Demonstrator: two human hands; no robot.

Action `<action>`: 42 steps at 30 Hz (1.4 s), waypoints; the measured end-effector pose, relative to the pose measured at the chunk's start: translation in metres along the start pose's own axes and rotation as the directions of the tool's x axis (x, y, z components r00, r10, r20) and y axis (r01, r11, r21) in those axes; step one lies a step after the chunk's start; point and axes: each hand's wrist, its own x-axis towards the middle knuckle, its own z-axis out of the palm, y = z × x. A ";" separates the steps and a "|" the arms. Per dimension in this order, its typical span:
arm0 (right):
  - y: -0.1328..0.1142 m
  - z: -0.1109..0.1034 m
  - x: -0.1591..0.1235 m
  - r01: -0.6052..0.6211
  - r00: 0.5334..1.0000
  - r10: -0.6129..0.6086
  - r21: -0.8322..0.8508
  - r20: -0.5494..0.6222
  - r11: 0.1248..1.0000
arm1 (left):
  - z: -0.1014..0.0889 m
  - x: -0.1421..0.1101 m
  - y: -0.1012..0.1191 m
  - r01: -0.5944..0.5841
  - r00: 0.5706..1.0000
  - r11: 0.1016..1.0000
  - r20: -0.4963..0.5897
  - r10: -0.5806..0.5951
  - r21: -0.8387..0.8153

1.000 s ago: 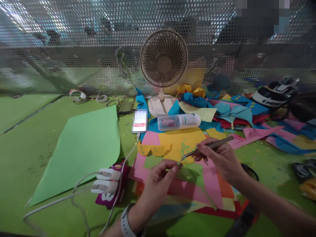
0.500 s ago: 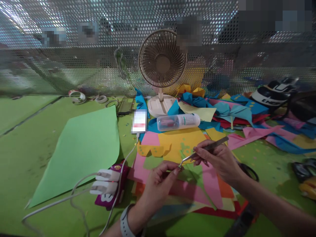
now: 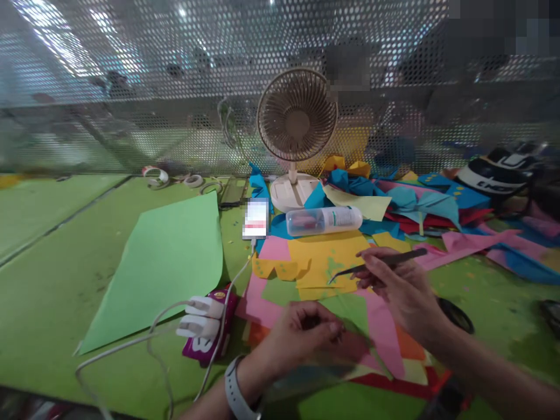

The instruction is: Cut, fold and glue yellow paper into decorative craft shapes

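My right hand point(image 3: 396, 286) grips a pair of bent-tip tweezers point(image 3: 412, 255). Their point hovers over or touches small green bits point(image 3: 335, 263) on a yellow sheet point(image 3: 317, 245); I cannot tell which. Lower and to the left, my left hand point(image 3: 301, 335) is curled with thumb and forefinger pressed together above the stacked coloured paper. Whatever sits between those fingertips is too small or hidden to make out. Pink paper point(image 3: 385, 338) and green paper point(image 3: 345, 306) lie beneath and between the hands. A folded yellow strip point(image 3: 280, 268) rests at the sheet's left edge.
A fan point(image 3: 297, 122) stands at the back before a perforated metal screen. A clear bottle point(image 3: 326, 220) lies near a lit phone point(image 3: 255, 219). White plugs point(image 3: 199, 318) and cables sit at left, beside a large green sheet point(image 3: 166, 262). Crumpled paper scraps point(image 3: 422, 201) pile up right.
The tweezers have left my left fingertips and swung up toward the green bits on the yellow sheet. My left hand has dropped slightly. The whole view has shifted a little.
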 end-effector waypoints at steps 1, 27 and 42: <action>-0.004 0.000 0.000 0.018 1.000 -0.018 0.018 -0.022 1.000 | -0.001 -0.001 0.002 0.013 0.999 0.997 0.046 -0.016 0.074; -0.057 -0.009 -0.012 0.140 0.990 -0.137 0.160 -0.032 0.977 | -0.048 -0.004 0.058 -0.018 0.743 0.315 -0.198 0.639 0.949; -0.056 -0.008 0.006 0.169 0.981 -0.148 0.181 -0.128 0.969 | 0.018 0.013 0.053 -0.145 0.962 0.767 0.270 -0.038 0.626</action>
